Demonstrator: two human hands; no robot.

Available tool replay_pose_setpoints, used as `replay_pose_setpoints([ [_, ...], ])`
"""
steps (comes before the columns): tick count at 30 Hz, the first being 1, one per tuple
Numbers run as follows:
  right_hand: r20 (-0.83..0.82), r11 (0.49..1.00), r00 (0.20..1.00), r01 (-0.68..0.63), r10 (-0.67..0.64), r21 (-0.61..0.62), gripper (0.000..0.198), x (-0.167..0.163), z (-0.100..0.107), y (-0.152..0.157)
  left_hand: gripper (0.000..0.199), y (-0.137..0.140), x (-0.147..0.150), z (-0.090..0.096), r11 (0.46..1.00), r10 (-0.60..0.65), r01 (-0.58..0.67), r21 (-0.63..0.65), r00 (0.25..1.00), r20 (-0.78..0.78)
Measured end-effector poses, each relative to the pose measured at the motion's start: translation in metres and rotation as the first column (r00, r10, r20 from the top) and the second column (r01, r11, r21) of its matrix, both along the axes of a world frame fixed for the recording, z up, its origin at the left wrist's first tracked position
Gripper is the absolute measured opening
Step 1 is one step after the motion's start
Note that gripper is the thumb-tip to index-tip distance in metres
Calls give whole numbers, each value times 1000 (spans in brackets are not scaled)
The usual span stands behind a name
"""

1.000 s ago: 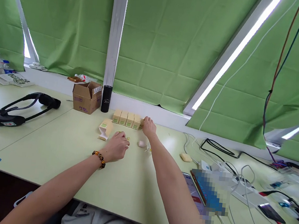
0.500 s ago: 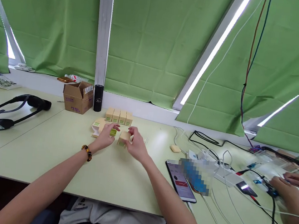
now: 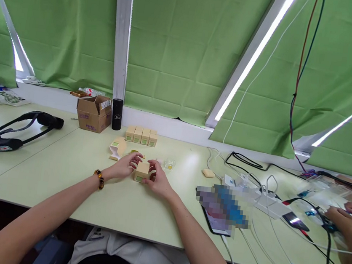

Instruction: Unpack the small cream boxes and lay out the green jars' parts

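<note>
A small tan cardboard box [image 3: 142, 170] with a green label on its front stands on the table between my hands. My right hand [image 3: 159, 180] is closed on its right side, the thumb low by the front corner. My left hand [image 3: 124, 166], with a beaded bracelet at the wrist, has its fingers apart and curved at the box's left edge; whether they touch it is hard to tell. Behind that hand lies a green item [image 3: 134, 151], mostly hidden. An opened carton [image 3: 117, 147] lies to the left. A small clear container [image 3: 170, 164] sits to the right.
A row of several similar small boxes [image 3: 141, 135] stands at the back, near a black tumbler [image 3: 117, 114] and a larger open carton [image 3: 92, 116]. A black headset [image 3: 20, 131] lies left. Right are a phone [image 3: 217, 217], cables, a power strip [image 3: 271, 205] and another person's hands [image 3: 345, 221].
The small box has come toward me and slightly left with my right hand. My left hand has moved from beside the green item to the box's left side.
</note>
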State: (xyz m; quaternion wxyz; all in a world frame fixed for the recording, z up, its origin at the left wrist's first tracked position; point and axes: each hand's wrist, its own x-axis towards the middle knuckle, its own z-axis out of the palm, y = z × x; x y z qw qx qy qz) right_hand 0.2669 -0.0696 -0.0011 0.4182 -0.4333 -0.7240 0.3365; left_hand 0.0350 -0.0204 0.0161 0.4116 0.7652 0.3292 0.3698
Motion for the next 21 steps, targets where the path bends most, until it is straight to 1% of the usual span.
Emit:
replay_pose_setpoints([
  [2,-3,1000,1000,-19,19,2,71,2,0,1,64,-6,1,-9,999,22,-19,-44,997,67],
  [5,-20,1000,1000,-23,23,-16,74,6,0,3,63,-11,2,-16,996,64,-58,-72,995,81],
  [7,-34,999,999,-28,27,-41,72,9,-1,5,63,-11,3,-17,993,80,-71,-92,992,96],
  [11,-28,996,998,-51,49,-73,64,11,-3,9,59,-8,6,-15,988,77,-58,-140,988,137],
  [14,-19,993,998,-61,60,-97,57,13,-1,11,56,-8,6,-13,980,114,-89,-177,984,137],
  [15,-7,995,999,-35,34,-90,50,15,0,12,56,-8,4,-13,975,133,-106,-193,983,129],
  [17,28,996,997,71,-70,-48,31,19,3,13,55,-7,1,-13,966,177,-154,-207,979,98],
  [19,71,984,982,177,-176,-10,16,24,4,15,52,-6,-3,-15,966,218,-207,-156,974,59],
  [21,112,977,971,212,-210,-12,12,27,5,17,47,-4,-7,-16,966,248,-245,-81,968,28],
])
